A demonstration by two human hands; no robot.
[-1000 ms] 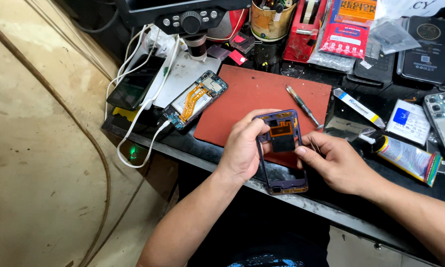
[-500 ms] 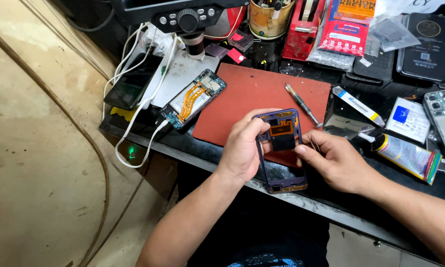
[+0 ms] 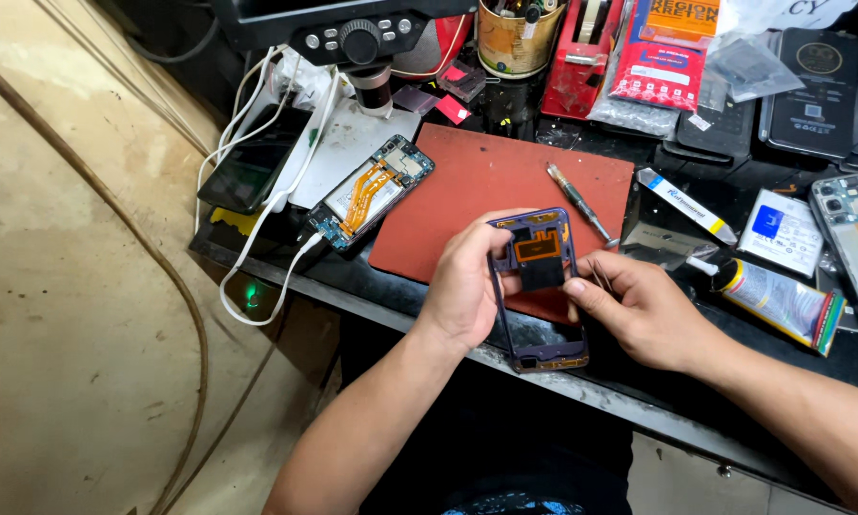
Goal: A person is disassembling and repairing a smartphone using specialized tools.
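Little has moved since the earlier frame: left hand [image 3: 467, 286] still grips the phone frame [image 3: 536, 286] over the red mat [image 3: 467, 191]; right hand [image 3: 639, 310] pinches its edge. Frame is stripped (board [image 3: 372, 191] lies apart), reassembly remains.

A single head-worn camera looked steeply down, close over the workbench [image 3: 429, 296], facing away from the person, with no second view.
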